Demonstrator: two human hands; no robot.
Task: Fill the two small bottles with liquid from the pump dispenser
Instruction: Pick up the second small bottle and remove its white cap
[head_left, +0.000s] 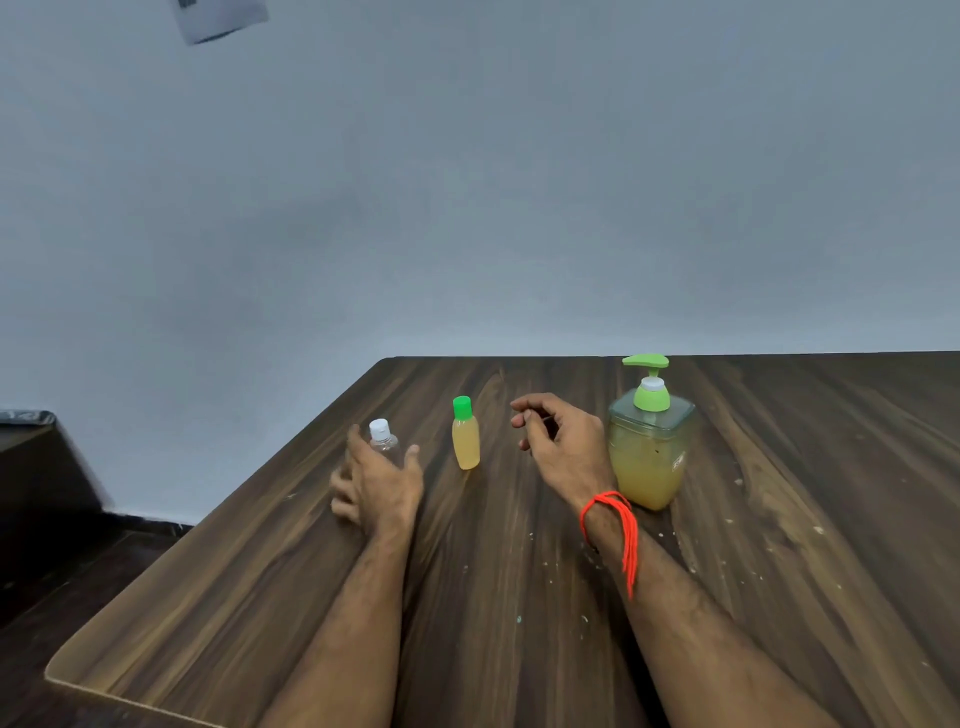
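A small clear bottle (383, 439) with a white cap stands upright on the wooden table (519, 597); its lower part is hidden behind my left hand (376, 480), whose fingers are spread and curved around it without closing. To its right stands a small bottle (465, 440) with a green cap, holding yellow liquid. My right hand (558, 447), with an orange thread at the wrist, hovers with loosely curled fingers and nothing in it, between the green-capped bottle and the pump dispenser (649, 441). The dispenser has a green pump head and is about two thirds full of yellow liquid.
The table's left edge (218, 519) runs diagonally, with dark floor beyond it. A grey wall rises behind the table's far edge. Small pale crumbs are scattered on the wood near my right forearm. A dark object (31, 457) sits at the far left.
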